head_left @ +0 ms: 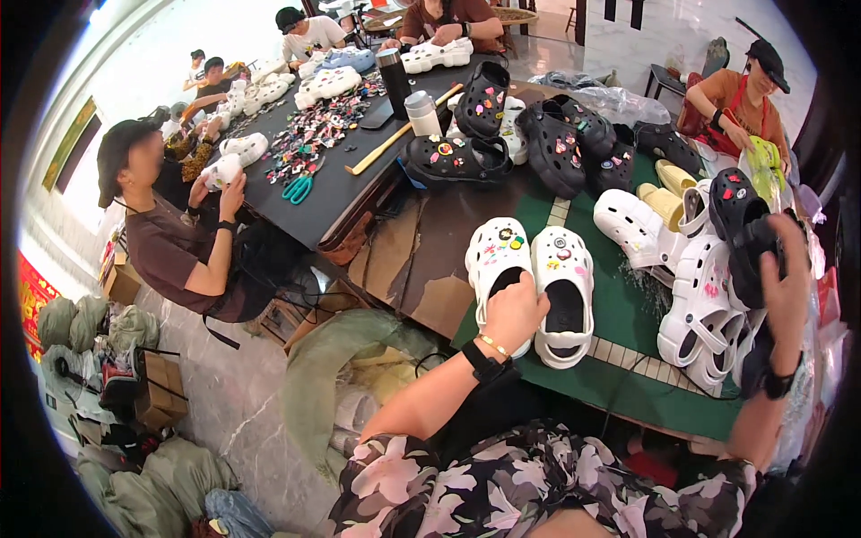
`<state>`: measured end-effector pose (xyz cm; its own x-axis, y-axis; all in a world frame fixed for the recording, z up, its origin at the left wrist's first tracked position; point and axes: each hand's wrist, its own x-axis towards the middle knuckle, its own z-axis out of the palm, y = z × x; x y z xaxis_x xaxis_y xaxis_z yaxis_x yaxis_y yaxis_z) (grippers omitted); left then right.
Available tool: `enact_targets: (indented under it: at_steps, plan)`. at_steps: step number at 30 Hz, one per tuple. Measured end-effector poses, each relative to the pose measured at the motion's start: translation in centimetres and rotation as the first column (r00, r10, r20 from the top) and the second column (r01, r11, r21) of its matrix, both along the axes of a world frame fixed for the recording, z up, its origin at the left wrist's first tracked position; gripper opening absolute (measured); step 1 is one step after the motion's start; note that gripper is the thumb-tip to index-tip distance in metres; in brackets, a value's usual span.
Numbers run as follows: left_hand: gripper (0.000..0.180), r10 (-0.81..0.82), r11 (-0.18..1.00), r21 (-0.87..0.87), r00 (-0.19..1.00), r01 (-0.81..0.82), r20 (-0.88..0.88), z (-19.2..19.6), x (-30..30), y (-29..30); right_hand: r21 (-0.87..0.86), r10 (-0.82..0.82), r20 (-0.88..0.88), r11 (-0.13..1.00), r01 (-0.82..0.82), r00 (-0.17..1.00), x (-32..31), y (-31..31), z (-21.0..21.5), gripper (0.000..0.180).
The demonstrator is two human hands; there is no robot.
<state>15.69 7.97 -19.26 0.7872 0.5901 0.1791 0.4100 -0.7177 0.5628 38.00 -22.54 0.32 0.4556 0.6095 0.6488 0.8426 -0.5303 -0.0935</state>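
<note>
Two white clogs stand side by side on the green table mat, toes pointing away from me. Colourful charms dot the tops of the left clog and the right clog. My left hand is closed at the heel opening of the left clog; its fingertips are partly hidden. To the right, my right hand is raised with fingers stretched out beside a black clog, which lies on a heap of white clogs. Whether it touches that black clog I cannot tell.
Several black clogs with charms sit beyond the white pair. Loose charms, teal scissors, a yellow-handled stick and bottles lie or stand on the dark table. Co-workers sit around it. Plastic bags lie behind.
</note>
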Motion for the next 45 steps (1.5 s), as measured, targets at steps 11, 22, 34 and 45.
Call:
enact_targets:
  at_steps: [11,22,34,45]
  plan:
    - [0.037,-0.42,0.907,-0.073,0.902,0.415,-0.096,1.1,-4.6,3.7,-0.14,0.463,-0.542,0.773,-0.619,0.701,-11.1,12.9,-15.3,0.05]
    - [0.045,-0.375,0.92,-0.102,0.926,0.378,0.046,2.4,-3.8,2.6,0.105,0.49,-0.616,0.827,-0.552,0.617,-10.2,14.9,-17.4,0.012]
    - [0.034,-0.475,0.875,0.098,0.88,0.474,-0.021,2.1,-1.0,1.6,0.547,0.575,-0.55,0.796,-0.259,0.605,-9.4,16.5,-19.9,0.015]
    - [0.036,-0.315,0.949,-0.023,0.935,0.316,-0.166,2.0,-1.1,0.9,-0.173,-0.141,-0.317,0.981,0.089,0.938,-1.4,14.9,-25.0,0.031]
